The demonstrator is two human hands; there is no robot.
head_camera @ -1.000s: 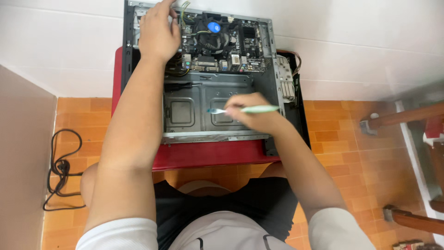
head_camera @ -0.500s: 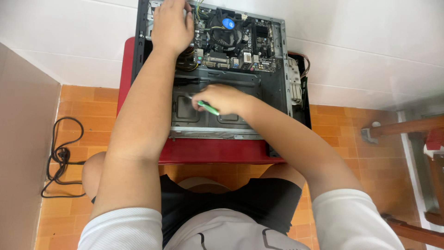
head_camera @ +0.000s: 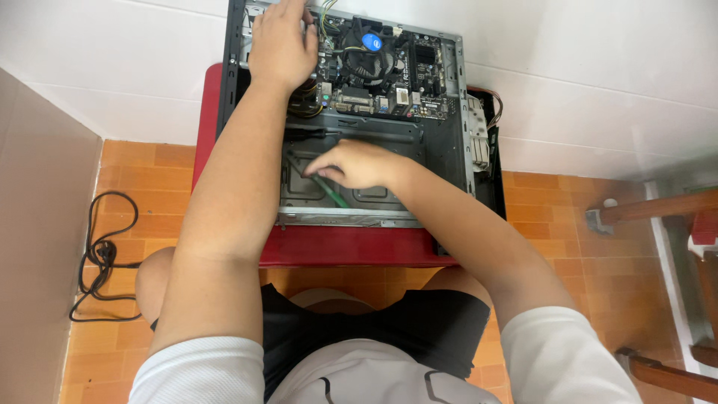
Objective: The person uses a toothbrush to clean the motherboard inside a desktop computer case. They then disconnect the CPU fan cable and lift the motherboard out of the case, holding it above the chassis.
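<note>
Left hand (head_camera: 280, 45) stretched far forward, palm down; right hand (head_camera: 351, 164) curled closed, arm bent inward

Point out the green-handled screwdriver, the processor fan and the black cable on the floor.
green-handled screwdriver (head_camera: 333, 194), head view, on its green handle.
processor fan (head_camera: 368, 54), head view, on its housing beside the blue hub.
black cable (head_camera: 101, 254), head view, on its coiled middle.

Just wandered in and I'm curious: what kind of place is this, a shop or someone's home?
Probably a home or small informal repair spot, not a proper workshop: the open computer case lies on a red stool over an orange tiled floor, against a white tiled wall.
</note>
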